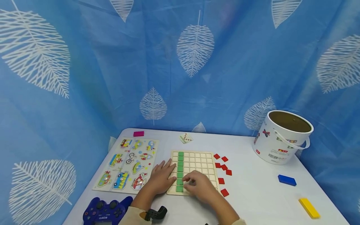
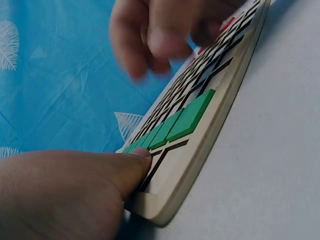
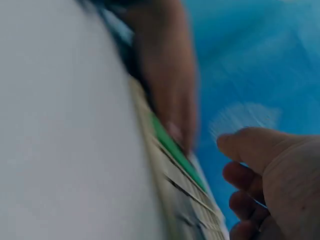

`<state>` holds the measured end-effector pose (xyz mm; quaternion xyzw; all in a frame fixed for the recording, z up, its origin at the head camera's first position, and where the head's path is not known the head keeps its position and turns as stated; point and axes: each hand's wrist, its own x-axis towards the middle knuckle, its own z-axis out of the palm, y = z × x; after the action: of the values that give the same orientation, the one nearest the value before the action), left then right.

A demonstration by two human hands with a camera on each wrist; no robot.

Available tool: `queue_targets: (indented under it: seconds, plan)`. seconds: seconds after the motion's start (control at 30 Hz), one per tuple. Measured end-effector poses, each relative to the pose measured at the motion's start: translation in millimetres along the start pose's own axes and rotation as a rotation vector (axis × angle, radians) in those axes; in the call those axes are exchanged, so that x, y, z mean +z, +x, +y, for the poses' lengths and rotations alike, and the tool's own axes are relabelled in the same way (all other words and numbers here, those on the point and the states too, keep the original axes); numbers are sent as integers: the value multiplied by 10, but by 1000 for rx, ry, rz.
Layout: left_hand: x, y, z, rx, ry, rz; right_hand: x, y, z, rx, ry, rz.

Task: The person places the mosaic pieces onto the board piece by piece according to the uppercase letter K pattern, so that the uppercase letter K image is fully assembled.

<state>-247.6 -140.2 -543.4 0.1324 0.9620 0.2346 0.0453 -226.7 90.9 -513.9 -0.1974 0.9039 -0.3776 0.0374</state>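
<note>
A wooden grid board lies on the white table, with a column of green square tiles in its second column from the left. My left hand rests on the board's left edge, fingers stretched out. Its thumb touches the board beside the green tiles in the left wrist view. Over the lower middle of the board hovers my right hand, fingers loosely bent. Nothing shows between its thumb and fingers in the right wrist view, where the hand is apart from the board. Several red tiles lie scattered along the board's right side.
A vehicle puzzle board lies at left, with a blue game controller in front. A white bucket stands at the back right. Blue and yellow blocks lie at right. A pink block and patterned card lie behind.
</note>
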Motion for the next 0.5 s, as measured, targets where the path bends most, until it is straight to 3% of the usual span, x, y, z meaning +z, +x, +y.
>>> queue_targets:
  seconds: [0.07, 0.2, 0.33, 0.5]
  plan:
    - [-5, 7, 7, 3, 1, -3, -231, 7, 176, 62, -14, 89]
    - [-21, 17, 5, 3, 1, 0, -704, -21, 626, 281, -87, 214]
    - [-19, 7, -15, -2, 8, 1, -955, -145, 1057, 442, -113, 188]
    - [-10, -16, -11, 7, -9, -6, -1012, -227, 1313, 437, -97, 144]
